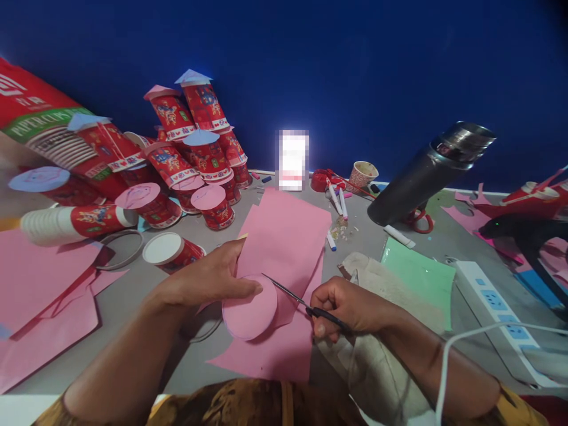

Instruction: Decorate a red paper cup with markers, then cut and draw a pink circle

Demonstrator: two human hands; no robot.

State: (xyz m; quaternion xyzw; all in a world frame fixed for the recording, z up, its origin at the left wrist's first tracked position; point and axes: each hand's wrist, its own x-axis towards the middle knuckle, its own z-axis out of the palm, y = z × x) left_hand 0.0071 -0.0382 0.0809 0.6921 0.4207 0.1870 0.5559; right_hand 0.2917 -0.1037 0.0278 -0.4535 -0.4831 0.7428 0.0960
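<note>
My left hand (217, 275) grips a pink sheet of paper (284, 236), its thumb lying on a round pink piece (251, 313) at the sheet's lower left. The round piece has a thin dark outline along its edge. In my right hand (344, 307) is a pair of black-handled scissors (326, 316); the blades point up and left, and their tip reaches the upper edge of the round piece. More pink paper (284, 349) lies beneath, near the table's front edge.
Decorated red paper cups (171, 112) are stacked at the back left. A white-topped cup (164, 248) lies near my left wrist. On the right are a black flask (426, 174), a beige cloth (381, 367), green paper (417, 272) and a power strip (501, 319) with a white cable.
</note>
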